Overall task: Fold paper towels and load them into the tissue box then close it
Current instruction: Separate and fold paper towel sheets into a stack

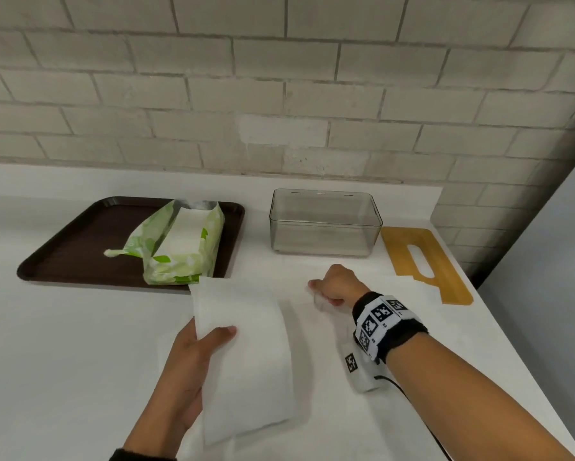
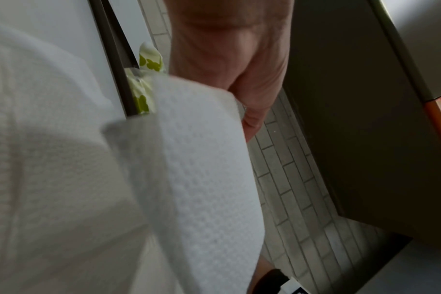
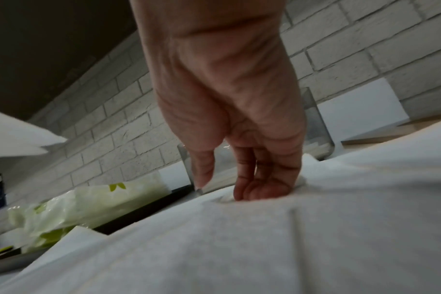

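- Head view: the left hand point(image 1: 193, 351) holds a folded paper towel point(image 1: 246, 354) above the bench point(image 1: 63, 344), thumb on top. The right hand point(image 1: 337, 284), fingers curled, presses a flat towel point(image 1: 396, 294). The clear tissue box point(image 1: 324, 222) stands open behind; its lid point(image 1: 422, 261) lies just beside.
- Left wrist view: folded towel against the palm.
- Right wrist view: fingers point(image 3: 254, 191) curled onto the flat towel.

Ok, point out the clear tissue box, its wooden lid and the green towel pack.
clear tissue box point(image 1: 324, 224), head view, on its front wall.
wooden lid point(image 1: 402, 251), head view, on the solid strip left of its slot.
green towel pack point(image 1: 183, 264), head view, on the wrapper's near end.
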Motion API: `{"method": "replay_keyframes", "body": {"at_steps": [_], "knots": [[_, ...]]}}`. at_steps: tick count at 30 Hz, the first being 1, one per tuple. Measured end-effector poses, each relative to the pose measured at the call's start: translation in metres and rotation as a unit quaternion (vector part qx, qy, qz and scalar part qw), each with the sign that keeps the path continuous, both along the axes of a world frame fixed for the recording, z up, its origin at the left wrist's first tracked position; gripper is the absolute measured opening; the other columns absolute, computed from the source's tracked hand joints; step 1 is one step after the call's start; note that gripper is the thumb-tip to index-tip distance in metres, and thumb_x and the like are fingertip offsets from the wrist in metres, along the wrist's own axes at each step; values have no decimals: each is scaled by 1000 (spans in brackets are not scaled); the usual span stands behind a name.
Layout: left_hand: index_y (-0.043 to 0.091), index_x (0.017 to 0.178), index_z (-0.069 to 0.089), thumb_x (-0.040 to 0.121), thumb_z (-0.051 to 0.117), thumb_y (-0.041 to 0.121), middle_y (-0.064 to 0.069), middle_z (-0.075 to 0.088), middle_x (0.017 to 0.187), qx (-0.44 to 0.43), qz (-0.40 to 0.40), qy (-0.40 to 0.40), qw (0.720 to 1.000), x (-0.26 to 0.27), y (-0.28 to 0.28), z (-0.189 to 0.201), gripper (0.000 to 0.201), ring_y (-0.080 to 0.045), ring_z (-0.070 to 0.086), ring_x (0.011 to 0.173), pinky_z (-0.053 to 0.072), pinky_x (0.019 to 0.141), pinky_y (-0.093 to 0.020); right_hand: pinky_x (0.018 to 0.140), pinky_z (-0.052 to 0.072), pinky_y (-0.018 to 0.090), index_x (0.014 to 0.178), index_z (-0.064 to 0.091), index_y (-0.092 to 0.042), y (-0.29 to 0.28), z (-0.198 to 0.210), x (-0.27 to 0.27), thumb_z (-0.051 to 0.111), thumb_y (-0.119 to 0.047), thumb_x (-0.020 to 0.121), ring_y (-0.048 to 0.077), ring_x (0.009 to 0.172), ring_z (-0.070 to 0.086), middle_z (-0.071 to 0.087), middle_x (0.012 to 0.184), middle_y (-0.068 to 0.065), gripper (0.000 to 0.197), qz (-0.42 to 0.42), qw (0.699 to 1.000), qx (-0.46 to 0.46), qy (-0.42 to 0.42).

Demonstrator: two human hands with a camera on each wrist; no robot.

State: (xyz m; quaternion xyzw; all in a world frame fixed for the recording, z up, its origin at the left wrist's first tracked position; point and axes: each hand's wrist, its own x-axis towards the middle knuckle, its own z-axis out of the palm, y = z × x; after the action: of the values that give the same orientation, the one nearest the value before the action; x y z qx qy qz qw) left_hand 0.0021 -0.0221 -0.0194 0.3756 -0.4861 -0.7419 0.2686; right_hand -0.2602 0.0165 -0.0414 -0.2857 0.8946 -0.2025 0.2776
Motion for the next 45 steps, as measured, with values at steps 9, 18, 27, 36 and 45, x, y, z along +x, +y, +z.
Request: {"method": "replay_keyframes", "body": {"at_steps": [9,18,27,36,45], "knots": [[6,115,63,73,61,20,-19,72,102,68,11,60,996,9,-10,1,44,-38,66,92,51,80,-46,60,37,26,61,37,-15,-19,-10,14,69,-19,80,20,72,52,45,68,-1,37,-12,996,-90,2],[14,110,62,94,51,30,-9,74,100,160,77,137,974,-1,-14,8,26,-28,66,100,49,84,-44,60,53,25,97,60,-16,50,97,38,51,-8,93,11,72,64,69,85,-2,12,-55,797,-512,-314],[8,123,60,96,43,33,-14,69,116,229,-60,167,957,-39,22,19,41,-27,68,102,59,77,-40,58,35,23,80,46,-25,56,55,95,40,-30,99,12,62,42,47,62,-6,21,-33,910,-413,11],[10,122,59,95,48,18,-12,71,111,115,-100,110,982,-49,36,5,30,-30,69,100,52,86,-46,49,33,13,105,40,-18,67,38,91,38,-28,100,6,53,42,46,61,-7,12,-51,927,-372,26],[5,115,61,92,46,3,-15,72,105,73,-45,125,988,-16,0,8,28,-27,72,84,60,68,-35,68,41,14,104,63,-11,85,8,27,63,-9,84,17,88,57,56,93,0,20,110,988,-96,58]]}}
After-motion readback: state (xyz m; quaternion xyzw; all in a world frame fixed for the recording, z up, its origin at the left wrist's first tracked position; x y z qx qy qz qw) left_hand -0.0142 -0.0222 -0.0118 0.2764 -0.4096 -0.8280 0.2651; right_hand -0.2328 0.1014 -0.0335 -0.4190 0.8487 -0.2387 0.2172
